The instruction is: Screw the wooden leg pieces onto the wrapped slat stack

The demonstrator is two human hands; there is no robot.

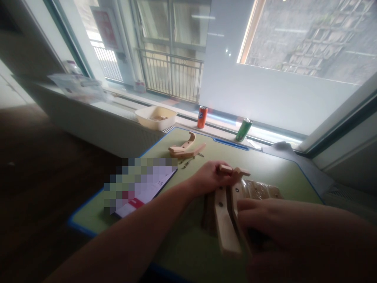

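Observation:
My left hand point(209, 177) is closed round the far end of a bundle of light wooden pieces point(225, 220) that lies on the green table point(265, 165). My right hand point(265, 218) rests against the right side of the same wooden pieces, fingers curled onto them; it is blurred. A clear bag with wooden parts point(262, 189) lies just beyond my right hand.
Another curved wooden assembly point(185, 148) and a few small screws point(186, 161) lie further back. A sheet of paper point(138, 188) lies on the left. On the window sill stand a cream bowl point(156, 116), an orange can point(202, 116) and a green can point(243, 129).

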